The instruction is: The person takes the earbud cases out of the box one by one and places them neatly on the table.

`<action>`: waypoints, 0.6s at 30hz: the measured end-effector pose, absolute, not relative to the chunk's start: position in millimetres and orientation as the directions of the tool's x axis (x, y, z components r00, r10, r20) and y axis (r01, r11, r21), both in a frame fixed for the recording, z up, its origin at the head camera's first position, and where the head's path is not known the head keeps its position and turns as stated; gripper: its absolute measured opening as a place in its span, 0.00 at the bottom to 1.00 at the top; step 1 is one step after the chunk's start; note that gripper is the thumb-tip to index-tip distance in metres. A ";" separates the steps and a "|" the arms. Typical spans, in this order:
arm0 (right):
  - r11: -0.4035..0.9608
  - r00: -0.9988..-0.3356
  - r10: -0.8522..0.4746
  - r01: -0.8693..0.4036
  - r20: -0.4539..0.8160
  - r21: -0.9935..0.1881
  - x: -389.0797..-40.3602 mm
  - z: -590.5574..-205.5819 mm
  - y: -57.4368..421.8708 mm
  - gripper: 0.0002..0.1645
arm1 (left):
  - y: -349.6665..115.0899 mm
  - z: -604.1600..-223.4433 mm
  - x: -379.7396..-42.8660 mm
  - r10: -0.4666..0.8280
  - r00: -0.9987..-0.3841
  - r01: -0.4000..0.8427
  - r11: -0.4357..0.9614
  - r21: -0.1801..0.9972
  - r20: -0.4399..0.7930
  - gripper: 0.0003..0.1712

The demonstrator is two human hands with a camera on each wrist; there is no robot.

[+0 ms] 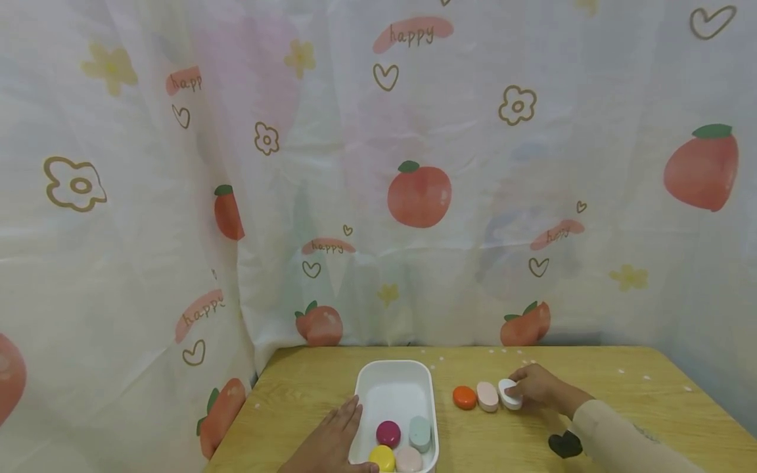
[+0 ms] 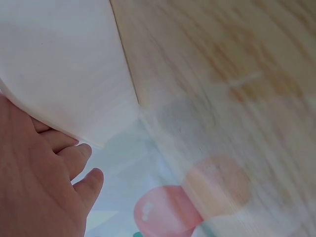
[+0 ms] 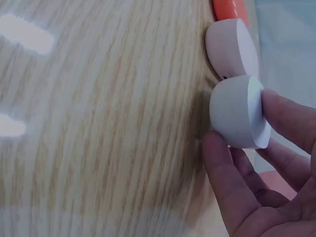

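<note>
My right hand (image 1: 537, 385) pinches a white oval block (image 1: 510, 395) at the right end of a short row. The right wrist view shows the thumb and fingers around the white block (image 3: 232, 112), close over the table. Beside it stand a pale pink oval block (image 1: 487, 397) and an orange round one (image 1: 464, 397). My left hand (image 1: 331, 437) rests along the left side of a white tray (image 1: 395, 372), fingers extended against its wall. Inside the tray's near end lie a magenta round piece (image 1: 388, 434), a pale green oval (image 1: 420, 433), a yellow round (image 1: 382, 458) and a pale pink piece (image 1: 409, 459).
A black heart-shaped piece (image 1: 564, 445) lies on the wooden table (image 1: 615, 401) just below the right sleeve (image 1: 621, 437). Small pale marks dot the tabletop. A printed curtain (image 1: 461, 276) hangs behind the table's back edge and along its left side.
</note>
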State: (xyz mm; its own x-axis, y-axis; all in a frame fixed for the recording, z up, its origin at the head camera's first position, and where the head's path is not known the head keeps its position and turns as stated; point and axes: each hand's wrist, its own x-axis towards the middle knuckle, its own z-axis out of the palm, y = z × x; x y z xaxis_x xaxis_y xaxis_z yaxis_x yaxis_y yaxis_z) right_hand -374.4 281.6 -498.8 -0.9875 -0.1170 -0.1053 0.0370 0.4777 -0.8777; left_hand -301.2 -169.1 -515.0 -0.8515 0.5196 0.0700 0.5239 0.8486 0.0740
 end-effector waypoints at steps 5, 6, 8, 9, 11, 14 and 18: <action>0.514 -0.991 -0.110 0.007 -0.074 -0.858 -374.2 -500.8 278.9 0.17 | -166.9 -513.6 -300.9 0.497 -0.867 0.499 0.862 0.085 0.045 0.65; 0.522 -0.992 -0.109 0.002 -0.069 -0.853 -373.5 -500.1 277.9 0.17 | -166.7 -513.7 -300.8 0.496 -0.867 0.498 0.863 0.085 0.045 0.65; 0.536 -0.993 -0.106 -0.006 -0.061 -0.844 -372.0 -498.5 276.4 0.16 | -166.4 -513.4 -300.2 0.492 -0.870 0.494 0.865 0.089 0.043 0.65; 0.536 -0.992 -0.115 -0.011 -0.060 -0.844 -371.5 -497.9 276.5 0.16 | -166.2 -513.0 -300.0 0.490 -0.871 0.492 0.866 0.092 0.042 0.66; 0.532 -0.989 -0.135 -0.021 -0.060 -0.847 -371.2 -497.4 277.7 0.17 | -165.6 -512.4 -299.5 0.486 -0.873 0.487 0.867 0.102 0.040 0.66; 0.550 -0.983 -0.176 -0.055 -0.051 -0.834 -373.1 -498.0 281.4 0.19 | -164.9 -510.7 -298.7 0.479 -0.877 0.479 0.871 0.109 0.032 0.66; 0.619 -0.989 -0.141 -0.054 -0.043 -0.783 -372.7 -496.9 278.9 0.18 | -165.4 -508.9 -297.9 0.484 -0.874 0.485 0.867 0.116 0.037 0.65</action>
State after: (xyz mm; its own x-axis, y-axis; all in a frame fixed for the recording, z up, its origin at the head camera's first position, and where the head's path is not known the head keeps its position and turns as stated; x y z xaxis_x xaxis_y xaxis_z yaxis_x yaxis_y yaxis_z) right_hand -372.7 278.9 -496.9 -0.9891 -0.1406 -0.0435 -0.0536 0.6192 -0.7834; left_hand -297.9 -165.4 -508.9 -0.8743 0.4839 0.0370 0.4847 0.8670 0.1158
